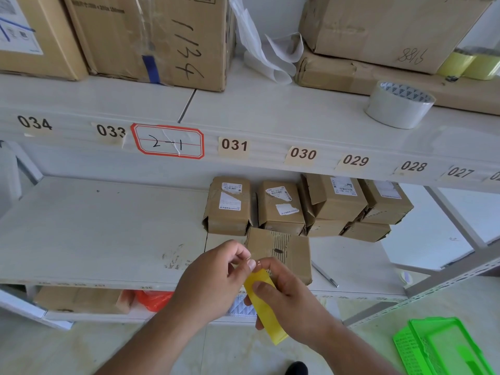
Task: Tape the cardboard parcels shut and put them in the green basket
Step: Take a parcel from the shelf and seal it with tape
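My right hand grips a yellow tape roll, seen edge-on, in front of the shelf edge. My left hand pinches the tape's loose end at the top of the roll, fingertips meeting those of the right hand. Just behind the hands a small cardboard parcel lies on the lower shelf. Behind it stand several more cardboard parcels with white labels. The green basket sits on the floor at the lower right.
A clear tape roll rests on the upper shelf, with yellowish rolls and big cartons behind. A pen-like metal tool lies right of the parcel. An angled shelf post runs above the basket.
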Demonstrator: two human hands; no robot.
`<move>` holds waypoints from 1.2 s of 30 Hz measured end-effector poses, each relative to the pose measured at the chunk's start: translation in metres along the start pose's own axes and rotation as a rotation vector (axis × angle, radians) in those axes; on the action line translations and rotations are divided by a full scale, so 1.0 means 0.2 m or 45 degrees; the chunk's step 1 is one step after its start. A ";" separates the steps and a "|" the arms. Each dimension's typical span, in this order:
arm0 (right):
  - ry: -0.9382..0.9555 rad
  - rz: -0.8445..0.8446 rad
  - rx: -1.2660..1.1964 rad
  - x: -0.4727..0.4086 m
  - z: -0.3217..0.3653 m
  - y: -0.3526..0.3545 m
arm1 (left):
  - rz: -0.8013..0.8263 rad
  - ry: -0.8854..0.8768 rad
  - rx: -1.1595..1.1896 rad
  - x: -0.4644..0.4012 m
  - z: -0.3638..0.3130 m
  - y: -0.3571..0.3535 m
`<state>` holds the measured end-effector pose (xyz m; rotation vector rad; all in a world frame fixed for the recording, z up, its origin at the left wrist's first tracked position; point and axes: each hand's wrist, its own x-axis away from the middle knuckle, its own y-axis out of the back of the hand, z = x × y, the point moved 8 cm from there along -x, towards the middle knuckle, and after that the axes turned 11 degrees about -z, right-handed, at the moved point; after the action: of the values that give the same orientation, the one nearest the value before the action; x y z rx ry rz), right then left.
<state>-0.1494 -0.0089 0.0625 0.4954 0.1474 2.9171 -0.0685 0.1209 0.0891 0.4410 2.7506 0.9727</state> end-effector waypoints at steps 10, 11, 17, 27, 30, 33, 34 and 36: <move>0.001 0.004 0.031 0.00 -0.01 0.00 | -0.010 -0.031 -0.010 -0.01 0.00 0.00; -0.002 0.004 0.034 0.00 -0.01 0.00 | -0.016 -0.042 -0.023 -0.01 0.00 0.01; -0.028 0.046 0.009 0.00 -0.01 -0.01 | -0.011 -0.128 0.036 -0.04 -0.02 0.03; 0.017 0.123 0.113 0.02 -0.01 -0.01 | 0.147 -0.117 0.276 -0.03 0.02 -0.04; 0.051 0.136 0.099 0.03 0.00 -0.01 | 0.193 -0.143 0.323 -0.01 0.02 -0.07; 0.039 0.118 0.003 0.05 0.00 0.00 | 0.183 -0.187 0.330 -0.01 0.00 -0.07; 0.027 0.103 -0.028 0.05 0.00 0.00 | 0.156 -0.208 0.311 -0.01 0.00 -0.06; 0.023 0.083 -0.078 0.05 -0.02 0.01 | 0.083 -0.237 0.270 -0.01 -0.01 -0.05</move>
<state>-0.1593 -0.0089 0.0622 0.4722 0.0450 2.9799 -0.0695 0.1106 0.0847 0.6246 2.6921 0.6191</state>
